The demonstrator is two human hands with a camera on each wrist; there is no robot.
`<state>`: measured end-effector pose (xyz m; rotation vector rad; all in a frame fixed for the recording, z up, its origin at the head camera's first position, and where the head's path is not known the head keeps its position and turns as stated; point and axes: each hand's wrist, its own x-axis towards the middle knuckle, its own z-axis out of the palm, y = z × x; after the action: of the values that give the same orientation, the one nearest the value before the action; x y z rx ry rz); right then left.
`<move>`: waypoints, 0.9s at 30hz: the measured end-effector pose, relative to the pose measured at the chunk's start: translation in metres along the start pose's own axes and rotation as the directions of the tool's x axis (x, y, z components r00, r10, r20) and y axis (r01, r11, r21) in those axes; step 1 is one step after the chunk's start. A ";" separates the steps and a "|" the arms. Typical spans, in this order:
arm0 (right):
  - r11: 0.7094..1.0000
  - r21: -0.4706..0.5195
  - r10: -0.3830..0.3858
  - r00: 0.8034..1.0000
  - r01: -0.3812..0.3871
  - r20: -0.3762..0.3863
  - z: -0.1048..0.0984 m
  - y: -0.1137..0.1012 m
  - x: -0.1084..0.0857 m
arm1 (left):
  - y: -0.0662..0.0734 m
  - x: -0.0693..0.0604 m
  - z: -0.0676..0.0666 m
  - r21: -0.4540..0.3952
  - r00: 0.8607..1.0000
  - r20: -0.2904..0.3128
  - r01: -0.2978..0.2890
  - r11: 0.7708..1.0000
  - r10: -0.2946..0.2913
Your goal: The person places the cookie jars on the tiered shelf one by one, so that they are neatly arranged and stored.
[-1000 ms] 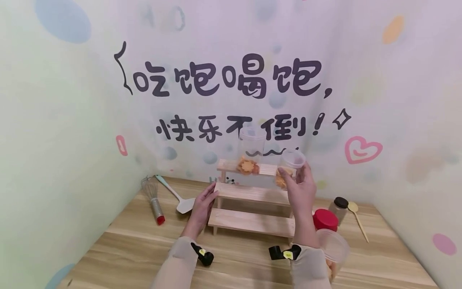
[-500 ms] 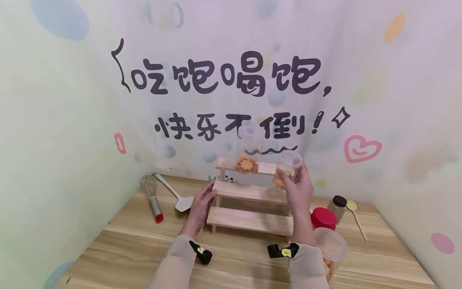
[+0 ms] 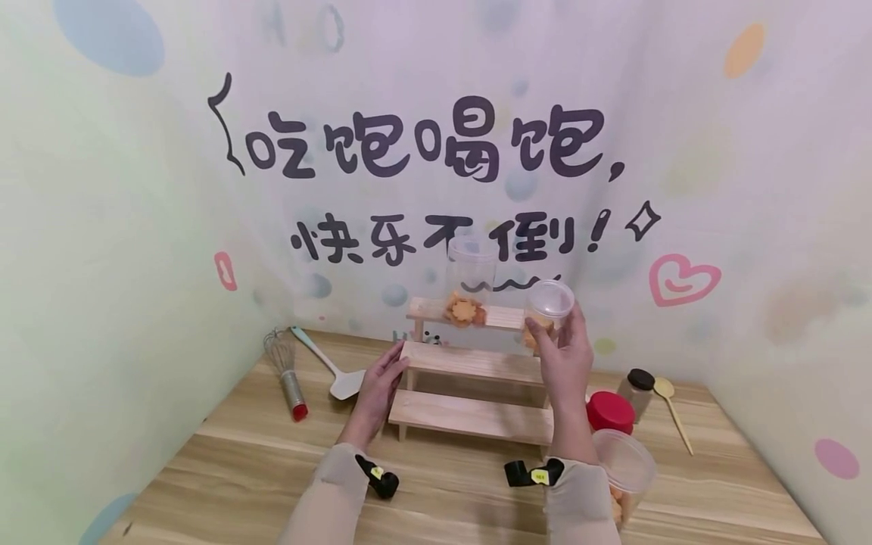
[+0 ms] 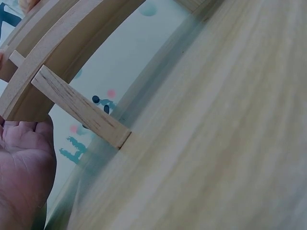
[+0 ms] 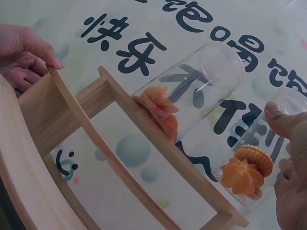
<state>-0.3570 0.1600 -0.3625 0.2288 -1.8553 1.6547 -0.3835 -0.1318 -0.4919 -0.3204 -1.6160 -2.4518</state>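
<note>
My left hand (image 3: pixel 376 390) grips the left end of the three-tier wooden stand (image 3: pixel 470 418); its palm (image 4: pixel 26 163) shows beside the stand's end in the left wrist view. My right hand (image 3: pixel 567 362) holds a clear lidded jar (image 3: pixel 550 300) with cookies (image 5: pixel 243 176) at its bottom, thumb on one side and fingers on the other. This jar is at the right end of the top tier (image 5: pixel 160 139); whether its base touches the wood, I cannot tell. Another clear jar (image 3: pixel 471 272) with cookies stands on the top tier, left of it.
A whisk (image 3: pixel 291 386) and a white spatula (image 3: pixel 346 384) lie left of the stand. To the right are a red-lidded jar (image 3: pixel 611 411), a clear-lidded jar of cookies (image 3: pixel 623 463), a black-lidded jar (image 3: pixel 638 388) and a yellow spoon (image 3: pixel 674 412). A printed cloth hangs behind.
The jar in my right hand has tilted slightly, its lid now turned more toward the head camera. My left hand keeps its place on the stand.
</note>
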 end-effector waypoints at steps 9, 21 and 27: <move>0.989 -0.116 0.099 0.993 -0.091 0.062 0.004 0.002 -0.003 | -0.001 -0.002 -0.002 -0.012 1.000 0.006 -0.005 1.000 0.005; 0.976 -0.193 0.119 0.987 -0.097 0.104 0.005 0.016 -0.005 | -0.001 -0.002 -0.001 0.011 1.000 0.008 0.009 1.000 -0.009; 0.974 -0.207 0.118 0.985 -0.091 0.124 0.004 0.020 -0.003 | -0.002 -0.001 -0.001 0.022 1.000 0.006 0.003 1.000 -0.003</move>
<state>-0.3659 0.1593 -0.3809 0.1634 -2.1553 1.5387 -0.3835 -0.1320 -0.4938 -0.3222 -1.6459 -2.4355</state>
